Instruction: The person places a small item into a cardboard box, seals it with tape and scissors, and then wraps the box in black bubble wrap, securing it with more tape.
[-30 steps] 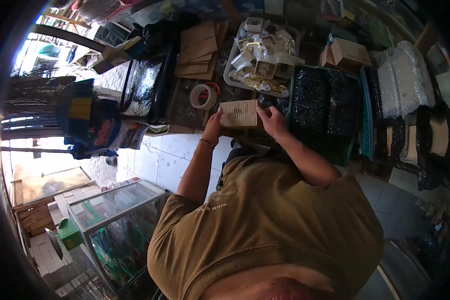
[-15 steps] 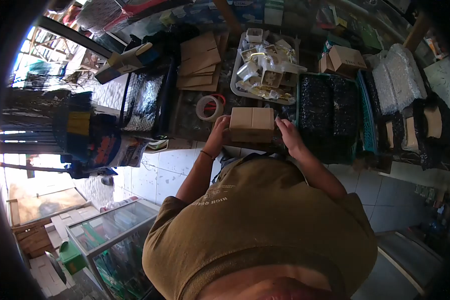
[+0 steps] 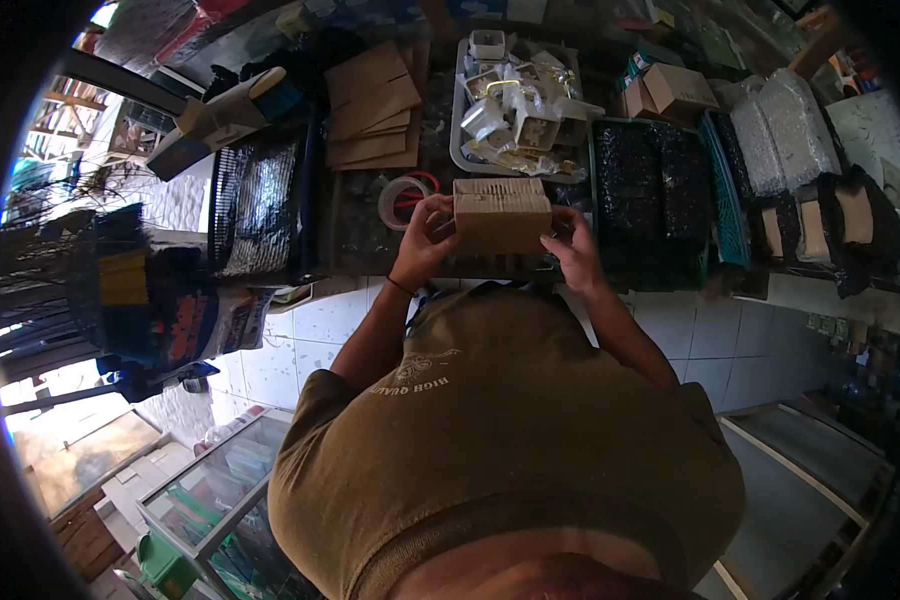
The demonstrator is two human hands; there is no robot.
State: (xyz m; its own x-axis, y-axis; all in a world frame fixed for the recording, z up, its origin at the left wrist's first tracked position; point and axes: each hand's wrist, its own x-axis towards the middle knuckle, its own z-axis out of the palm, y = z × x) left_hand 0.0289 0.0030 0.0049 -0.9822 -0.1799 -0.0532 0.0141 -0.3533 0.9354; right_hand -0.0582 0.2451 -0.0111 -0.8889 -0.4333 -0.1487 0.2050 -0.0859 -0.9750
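Observation:
A small brown cardboard box [image 3: 502,232] sits between my two hands at the front edge of the work table. Its near side faces me, and a ribbed, striped-looking face shows along its top. My left hand [image 3: 426,243] grips the box's left end, fingers curled around the side. At the opposite end, my right hand [image 3: 576,252] holds the box with the thumb on its near face. Just beyond my left hand lies a roll of tape [image 3: 388,207], with a red looped item [image 3: 430,184] partly inside and beside it.
A white tray [image 3: 457,140] holds several plastic-bagged pieces. Flat cardboard sheets [image 3: 372,100] lie to its left. Black-wrapped parcels [image 3: 655,180] fill a green crate at right, and a dark basket [image 3: 228,190] stands at left. Bubble-wrapped parcels [image 3: 785,130] sit far right.
The box has been turned so that a ribbed face shows on top instead of the smooth seamed one. Both hands have shifted from its sides to a grip with thumbs nearer me.

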